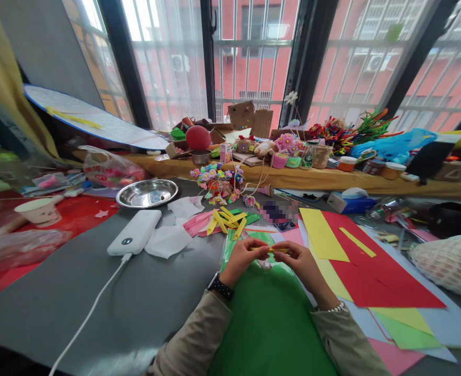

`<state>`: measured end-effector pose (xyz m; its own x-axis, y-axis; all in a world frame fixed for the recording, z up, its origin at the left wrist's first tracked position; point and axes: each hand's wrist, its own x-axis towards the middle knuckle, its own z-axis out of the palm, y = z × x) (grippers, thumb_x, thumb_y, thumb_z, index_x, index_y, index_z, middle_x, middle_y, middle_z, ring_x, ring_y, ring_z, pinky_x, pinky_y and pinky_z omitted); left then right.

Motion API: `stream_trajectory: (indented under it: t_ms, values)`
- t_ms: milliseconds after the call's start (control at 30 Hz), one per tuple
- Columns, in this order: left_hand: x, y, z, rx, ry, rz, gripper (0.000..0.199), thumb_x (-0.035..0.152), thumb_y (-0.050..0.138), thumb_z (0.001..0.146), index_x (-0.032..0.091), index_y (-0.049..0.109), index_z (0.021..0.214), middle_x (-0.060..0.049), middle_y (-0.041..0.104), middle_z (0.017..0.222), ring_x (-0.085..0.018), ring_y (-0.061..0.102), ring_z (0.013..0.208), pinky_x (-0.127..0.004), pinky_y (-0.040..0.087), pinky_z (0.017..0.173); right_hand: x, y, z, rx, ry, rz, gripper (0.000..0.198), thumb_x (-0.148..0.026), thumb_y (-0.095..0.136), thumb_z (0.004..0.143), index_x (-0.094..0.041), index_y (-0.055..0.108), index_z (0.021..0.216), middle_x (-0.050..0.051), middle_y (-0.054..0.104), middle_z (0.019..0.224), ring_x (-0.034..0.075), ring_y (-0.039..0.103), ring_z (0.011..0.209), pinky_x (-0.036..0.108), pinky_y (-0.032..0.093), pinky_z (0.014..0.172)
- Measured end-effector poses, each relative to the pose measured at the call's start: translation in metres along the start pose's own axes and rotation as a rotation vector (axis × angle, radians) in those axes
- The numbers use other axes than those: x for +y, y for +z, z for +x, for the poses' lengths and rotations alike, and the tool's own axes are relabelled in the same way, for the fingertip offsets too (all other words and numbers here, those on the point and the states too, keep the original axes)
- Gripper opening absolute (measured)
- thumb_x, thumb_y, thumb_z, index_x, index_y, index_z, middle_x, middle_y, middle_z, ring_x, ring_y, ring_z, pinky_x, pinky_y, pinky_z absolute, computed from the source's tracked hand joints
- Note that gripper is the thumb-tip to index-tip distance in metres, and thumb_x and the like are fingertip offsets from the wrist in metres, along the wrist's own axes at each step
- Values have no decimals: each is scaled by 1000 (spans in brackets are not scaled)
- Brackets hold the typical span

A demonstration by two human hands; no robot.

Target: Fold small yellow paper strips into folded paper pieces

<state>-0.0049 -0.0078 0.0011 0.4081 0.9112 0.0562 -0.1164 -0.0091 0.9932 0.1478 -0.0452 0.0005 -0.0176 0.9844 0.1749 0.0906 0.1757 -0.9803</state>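
Both my hands meet at the middle of the table, pinching a small yellow paper strip [270, 250] between them. My left hand [246, 258], with a dark watch band at the wrist, grips its left end. My right hand [301, 261], wearing a beaded bracelet, has the other end. Just beyond my left hand lies a pile of folded yellow paper strips [226, 220], with green and pink paper pieces beside it. To the right, a loose yellow strip [357, 242] rests on a red paper sheet [394, 271], next to a yellow sheet [320, 235].
A white power bank [136, 232] with a cable lies at left, near a metal plate [147, 194] and white tissues [168, 241]. Colourful flower crafts [218, 183] stand at the back. A paper cup [39, 211] is far left; a tissue pack [351, 200] sits back right.
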Motion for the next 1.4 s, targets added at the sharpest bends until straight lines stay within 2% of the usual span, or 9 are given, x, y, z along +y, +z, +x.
stream_trajectory:
  t_ms: [167, 333, 433, 667, 800, 867, 933, 1133, 1400]
  values:
    - [-1, -3, 0, 8, 85, 176, 28, 34, 63, 56, 12, 61, 73, -4, 62, 66, -14, 58, 61, -23, 45, 58, 3, 0, 2, 38, 49, 42, 24, -34, 59, 63, -15, 58, 78, 4, 62, 71, 16, 60, 63, 29, 49, 60]
    - [-2, -3, 0, 16, 89, 228, 28, 35, 61, 57, 13, 59, 74, -3, 61, 67, -14, 58, 63, -25, 45, 60, 2, -1, 2, -8, 47, -29, 26, -34, 61, 61, -14, 58, 78, 4, 63, 69, 16, 60, 63, 28, 48, 59]
    - [0, -1, -1, 20, 91, 208, 29, 34, 61, 57, 14, 58, 78, -2, 61, 67, -14, 58, 60, -25, 46, 58, 0, 0, 0, -18, 44, -78, 24, -35, 59, 62, -14, 59, 74, 4, 63, 65, 16, 59, 60, 27, 47, 58]
    - [2, 2, -2, 12, 112, 104, 33, 30, 62, 57, 12, 53, 83, -3, 60, 64, -14, 59, 57, -25, 46, 56, -1, 1, 2, 6, 118, 34, 26, -39, 56, 65, -13, 56, 71, 2, 60, 60, 11, 56, 48, 23, 45, 48]
    - [0, 0, 0, 70, 114, 58, 37, 29, 63, 56, 11, 50, 85, -1, 59, 61, -13, 57, 54, -24, 45, 54, 6, 6, 2, -35, 136, 54, 30, -44, 50, 67, -15, 54, 71, 1, 60, 58, 12, 56, 44, 24, 45, 45]
    - [-1, -1, 2, 105, 127, 19, 35, 30, 64, 55, 12, 50, 82, -1, 58, 63, -13, 57, 56, -24, 44, 54, 9, 11, 2, -56, 117, -19, 30, -45, 51, 66, -15, 54, 69, -1, 58, 53, 13, 56, 43, 24, 44, 43]
    - [-2, -2, 3, 130, 135, -25, 35, 28, 65, 54, 13, 50, 81, -1, 59, 66, -13, 56, 60, -23, 43, 56, 12, 17, 0, -56, 64, -132, 33, -46, 49, 68, -15, 54, 58, 0, 57, 49, 13, 55, 44, 23, 43, 44]
    - [-1, -1, 4, 37, 50, -96, 24, 27, 65, 54, 11, 54, 68, 0, 57, 62, -10, 53, 57, -21, 41, 55, 7, 22, -3, -138, 32, -207, 39, -46, 42, 72, -13, 58, 57, 0, 55, 49, 11, 52, 46, 21, 39, 45]
    - [-1, 0, 4, 64, -13, -49, 25, 30, 67, 50, 10, 58, 63, 0, 56, 57, -9, 51, 52, -20, 40, 51, 5, 14, -1, -15, -8, -328, 32, -42, 50, 68, -12, 57, 59, -1, 52, 50, 10, 45, 46, 19, 32, 42]
